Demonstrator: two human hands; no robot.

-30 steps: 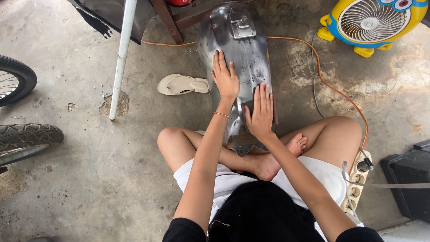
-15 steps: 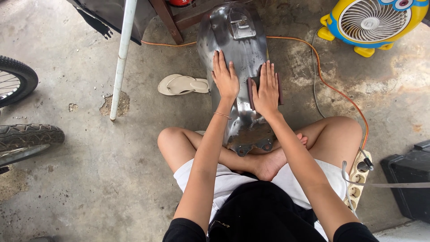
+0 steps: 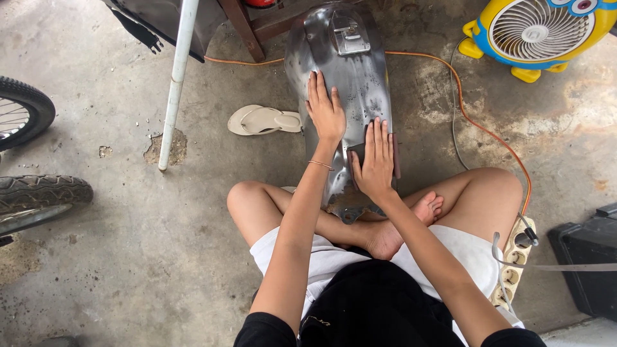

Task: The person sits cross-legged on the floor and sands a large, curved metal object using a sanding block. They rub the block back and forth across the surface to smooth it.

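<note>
Sanding step is underway on the bare metal fender (image 3: 347, 77), which is lying lengthwise on the concrete floor (image 3: 116, 257), centre top of frame, near end between the crossed legs. Left hand (image 3: 326, 110) is lying flat, fingers spread, bracing the panel, holding nothing. Right hand (image 3: 375, 160) is pressing flat on a dark sanding sheet (image 3: 396, 157), grip open-palmed, not clamped. My read: next stroke needs even pressure along the curve with the brace kept firm. Versus half a second ago, the right hand and sheet are sitting lower, nearer the body; left hand unmoved. Yellow fan (image 3: 536, 32) upper right.
</note>
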